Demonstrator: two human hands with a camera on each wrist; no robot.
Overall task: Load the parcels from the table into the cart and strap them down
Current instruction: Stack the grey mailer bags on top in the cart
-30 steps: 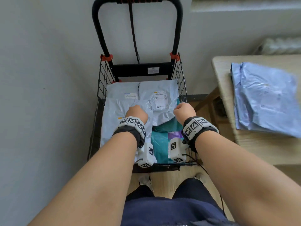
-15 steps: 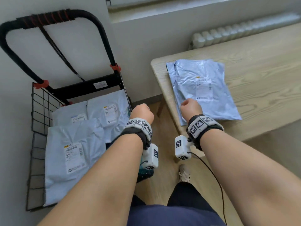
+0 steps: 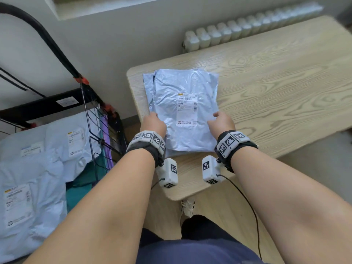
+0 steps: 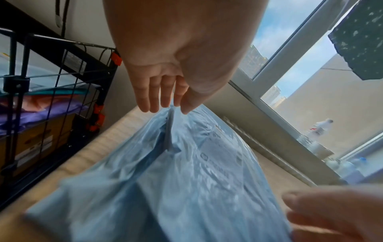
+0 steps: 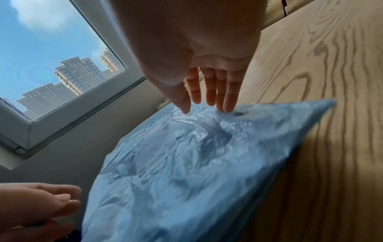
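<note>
A pale blue poly parcel (image 3: 182,111) with a white label lies on the wooden table (image 3: 276,82) near its left corner. Another pale blue layer shows under its left edge. My left hand (image 3: 153,121) is at the parcel's left edge, and in the left wrist view its straight fingertips (image 4: 163,106) reach just over that edge. My right hand (image 3: 221,121) is at the right edge, fingers (image 5: 209,98) straight, tips touching the plastic. Neither hand grips anything. To the left the black wire cart (image 3: 95,134) holds several pale parcels (image 3: 38,168).
A black strap (image 3: 17,82) hangs from the cart's handle (image 3: 47,40) against the wall. A white radiator (image 3: 247,25) and a window sill run behind the table. Teal and purple parcels (image 3: 103,134) show at the cart's right wall. The person's shoe (image 3: 187,208) is below the table corner.
The view swung from the cart to the table. Both hands left the cart, crossed to the table parcel and uncurled; they now lie at its two side edges.
</note>
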